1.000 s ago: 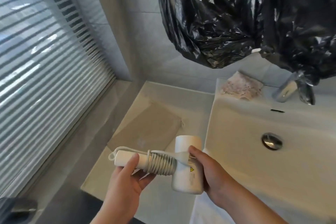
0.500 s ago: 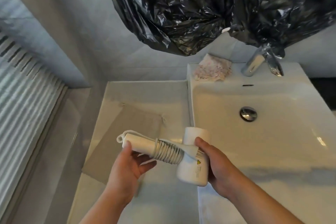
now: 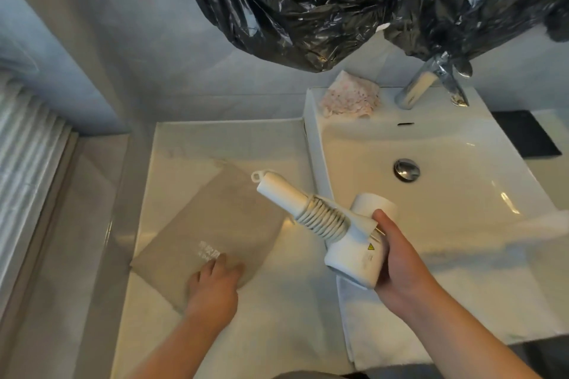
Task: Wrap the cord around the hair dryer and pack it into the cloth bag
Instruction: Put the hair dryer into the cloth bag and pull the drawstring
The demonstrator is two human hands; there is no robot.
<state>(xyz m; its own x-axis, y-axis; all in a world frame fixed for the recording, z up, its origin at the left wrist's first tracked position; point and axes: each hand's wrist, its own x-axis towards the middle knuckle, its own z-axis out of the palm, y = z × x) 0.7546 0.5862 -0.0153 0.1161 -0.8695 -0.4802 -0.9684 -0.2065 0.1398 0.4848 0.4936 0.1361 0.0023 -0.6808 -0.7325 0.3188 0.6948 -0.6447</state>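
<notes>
Crumpled black plastic sheeting (image 3: 338, 3) hangs across the top of the view, above a white sink (image 3: 462, 224) on the right and a pale counter (image 3: 215, 138) on the left. The beige cloth bag (image 3: 215, 224) lies flat on the counter, turned at an angle, with faint white lettering near its close end. The white hair dryer (image 3: 354, 255) is held in the air over the seam between counter and sink, its handle pointing up and left over the bag's far corner. The right hand (image 3: 403, 261) grips the dryer's body, thumb pressed near the plug. The left hand (image 3: 215, 283), a little blurred, rests on the bag's near edge with fingers stretched out, holding nothing. The white cord (image 3: 323, 220) is coiled in tight turns around the handle. A chrome faucet (image 3: 418, 86), a crumpled pink cloth (image 3: 351, 95) beside it and a round drain (image 3: 406, 169) mark the sink
</notes>
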